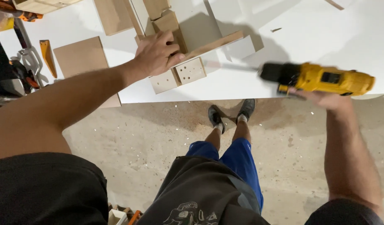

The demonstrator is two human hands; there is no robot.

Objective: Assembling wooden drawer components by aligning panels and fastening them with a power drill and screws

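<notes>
Floor: bare concrete floor (150, 141) under you, dusted with sawdust near your shoes (231, 114).
Right hand: your right hand (325, 99) is at the near table edge, closed around the grip of the yellow drill (325, 79) from below (fingers mostly hidden behind the tool body).
Drill: it lies level over the white table (325, 37), black chuck and blurred bit pointing left toward the wooden piece.
Left hand: your left hand (156, 54) lies palm down on the wooden assembly (179, 46), fingers curled loosely over its top, pressing rather than gripping.
Wooden assembly: on the table near its front edge; its end blocks (178, 75) face you, showing small drilled holes.
Further left: a flat board (81, 56) and an orange wedge (47, 54).
Far edge: more boards (112, 14).
</notes>
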